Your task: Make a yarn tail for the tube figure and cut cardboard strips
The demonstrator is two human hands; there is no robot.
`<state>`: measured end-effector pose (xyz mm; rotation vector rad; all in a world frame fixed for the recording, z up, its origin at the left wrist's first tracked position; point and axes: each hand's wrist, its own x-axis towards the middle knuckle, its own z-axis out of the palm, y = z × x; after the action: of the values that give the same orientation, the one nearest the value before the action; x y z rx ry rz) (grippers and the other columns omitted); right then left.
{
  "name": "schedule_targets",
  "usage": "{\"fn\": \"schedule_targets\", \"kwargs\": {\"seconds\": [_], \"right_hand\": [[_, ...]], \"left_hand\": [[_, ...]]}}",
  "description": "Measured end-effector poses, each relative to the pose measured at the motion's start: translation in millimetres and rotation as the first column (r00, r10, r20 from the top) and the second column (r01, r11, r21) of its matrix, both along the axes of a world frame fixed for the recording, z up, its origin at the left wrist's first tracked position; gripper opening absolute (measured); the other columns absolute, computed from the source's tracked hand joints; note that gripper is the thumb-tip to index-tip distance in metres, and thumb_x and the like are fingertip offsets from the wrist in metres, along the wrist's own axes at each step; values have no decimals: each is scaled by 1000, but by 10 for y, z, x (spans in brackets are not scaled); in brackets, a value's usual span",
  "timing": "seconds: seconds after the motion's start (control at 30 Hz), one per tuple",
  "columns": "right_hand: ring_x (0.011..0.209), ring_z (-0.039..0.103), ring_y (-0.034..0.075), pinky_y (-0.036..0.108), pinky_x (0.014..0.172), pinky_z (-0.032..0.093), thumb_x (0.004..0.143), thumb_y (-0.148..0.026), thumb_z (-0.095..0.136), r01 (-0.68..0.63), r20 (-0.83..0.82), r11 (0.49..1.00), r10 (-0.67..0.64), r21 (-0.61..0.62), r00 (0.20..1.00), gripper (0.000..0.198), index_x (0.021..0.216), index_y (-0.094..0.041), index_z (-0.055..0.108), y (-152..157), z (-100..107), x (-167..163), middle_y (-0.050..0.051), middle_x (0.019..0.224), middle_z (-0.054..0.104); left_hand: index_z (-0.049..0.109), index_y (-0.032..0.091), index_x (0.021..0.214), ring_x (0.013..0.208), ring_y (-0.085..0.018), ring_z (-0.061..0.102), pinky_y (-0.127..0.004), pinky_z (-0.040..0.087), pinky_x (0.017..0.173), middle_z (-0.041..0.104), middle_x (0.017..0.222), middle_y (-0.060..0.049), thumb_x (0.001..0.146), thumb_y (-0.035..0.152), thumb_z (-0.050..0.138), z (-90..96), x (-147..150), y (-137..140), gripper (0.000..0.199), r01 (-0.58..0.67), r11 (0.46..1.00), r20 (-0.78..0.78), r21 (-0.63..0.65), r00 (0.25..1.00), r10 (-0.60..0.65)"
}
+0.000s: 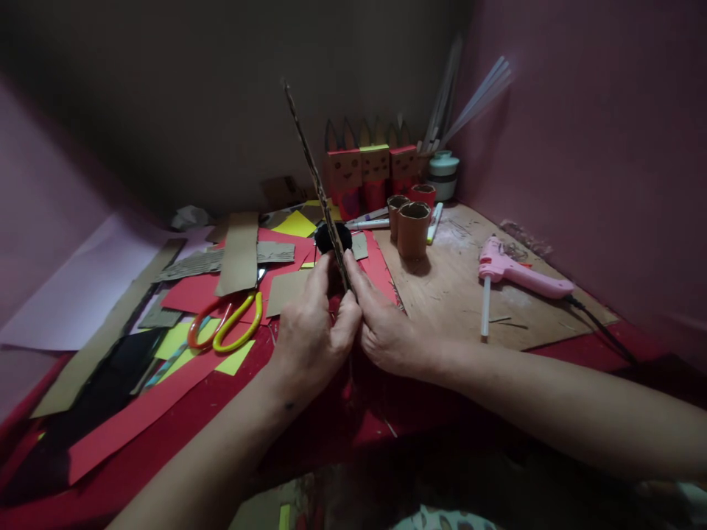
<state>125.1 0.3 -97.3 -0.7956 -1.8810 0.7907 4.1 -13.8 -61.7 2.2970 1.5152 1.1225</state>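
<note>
Between both hands, a flat piece of cardboard (314,173) stands edge-on to me, tilted with its top to the left. My left hand (314,324) is closed on its lower end from the left. On the other side my right hand (387,324) grips the same end, fingers extended along the face. Just behind the cardboard shows a round black object (325,237), partly hidden, whose kind I cannot make out. Scissors (237,324) with orange and yellow handles lie left of my left hand, blades under a cardboard strip (238,254).
On a wooden board (458,309) at right lie a pink glue gun (519,276) with its cord and short cardboard tubes (414,230). Decorated boxes with faces (374,165) and a lidded pot (443,175) stand behind. Red paper (149,419) and cardboard scraps cover the left.
</note>
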Motion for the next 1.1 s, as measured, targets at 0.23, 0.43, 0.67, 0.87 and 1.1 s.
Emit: {"fn": "schedule_targets", "kwargs": {"seconds": [0.23, 0.43, 0.67, 0.87, 1.1], "right_hand": [[130, 36, 26, 47, 110, 29, 79, -13, 36, -7, -8, 987, 6, -158, 1000, 73, 146, -10, 9, -25, 68, 16, 15, 140, 39], [109, 52, 20, 40, 105, 36, 77, -7, 36, -122, -137, 949, 85, -291, 987, 68, 143, -11, 23, -11, 169, 62, 11, 127, 52], [95, 54, 16, 34, 93, 44, 75, -7, 40, -190, -223, 917, 116, -351, 968, 51, 124, -20, 48, -14, 182, 69, 3, 115, 58], [82, 58, 18, 34, 75, 51, 79, -19, 42, -193, -341, 876, 35, -442, 939, 33, 110, -18, 51, -11, 233, 71, 6, 91, 62], [82, 54, 18, 34, 77, 48, 86, -31, 43, -64, -201, 917, -18, -394, 979, 15, 80, -20, 52, 26, 219, 144, 4, 84, 57]], "left_hand": [[42, 3, 131, 73, -19, 67, -29, 52, 65, 70, 98, -14, 83, 20, 37, -30, -30, 30, 51, -91, 986, -172, 139, 978, 115], [49, 7, 126, 77, -20, 67, -29, 50, 67, 70, 99, -13, 84, 21, 41, -9, -81, 59, 45, -65, 987, -229, 149, 968, 99], [65, 15, 94, 66, -17, 61, -26, 43, 59, 68, 76, -5, 82, 19, 48, 42, -83, 49, 20, -64, 993, -287, 101, 954, 91], [63, 16, 88, 62, -14, 57, -24, 40, 59, 66, 73, -3, 82, 16, 47, 17, -97, 38, 17, 47, 992, -260, 117, 965, -15], [62, 16, 87, 62, -13, 56, -25, 41, 60, 66, 73, -2, 82, 16, 46, 76, -133, 47, 17, 48, 999, -236, -6, 971, -48]]}}
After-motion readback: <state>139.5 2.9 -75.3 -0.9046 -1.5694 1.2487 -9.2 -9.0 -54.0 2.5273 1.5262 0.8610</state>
